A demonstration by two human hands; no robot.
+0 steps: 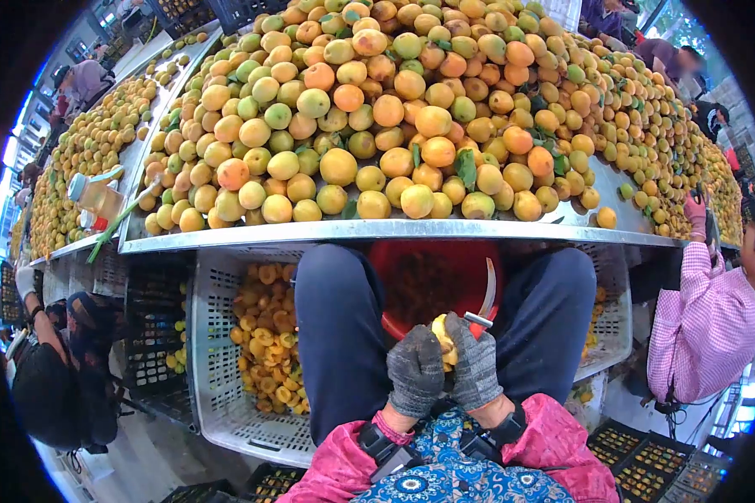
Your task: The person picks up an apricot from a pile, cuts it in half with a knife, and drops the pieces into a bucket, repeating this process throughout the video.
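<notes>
Below the near edge of a metal table [377, 230], the left hand's [417, 369] fingers pinch a yellow fruit [445, 338], long axis pointing tableward. The right hand [475, 360] touches its right side, fingers curled round a red tool [477, 328].

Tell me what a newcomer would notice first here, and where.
Probably the great heap of apricots, piled on the metal table ahead. Next, the red bucket between the knees, with a white crate of apricot halves at the left. Then, low in the middle, the grey-gloved left hand and right hand, holding a yellow apricot and a red-handled tool.
</notes>
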